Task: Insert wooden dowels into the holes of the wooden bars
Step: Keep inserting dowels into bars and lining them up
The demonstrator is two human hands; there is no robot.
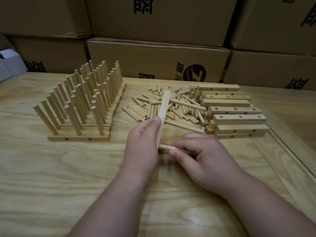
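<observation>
My left hand [142,144] grips a wooden bar [163,108] near its lower end and holds it nearly upright, tilted away from me. My right hand [196,154] pinches a wooden dowel [168,147] that lies level, its left tip touching the bar's lower end. Whether the tip sits in a hole is hidden by my fingers. A loose heap of dowels [171,106] lies behind the hands. Stacked bars with holes [236,110] lie at the right. Finished bars with upright dowels [82,100] stand in rows at the left.
The work rests on a light wooden table [68,177] with a raised strip [290,159] along its right side. Brown cardboard boxes [159,59] are stacked close behind the table. A white box [6,64] sits at the far left.
</observation>
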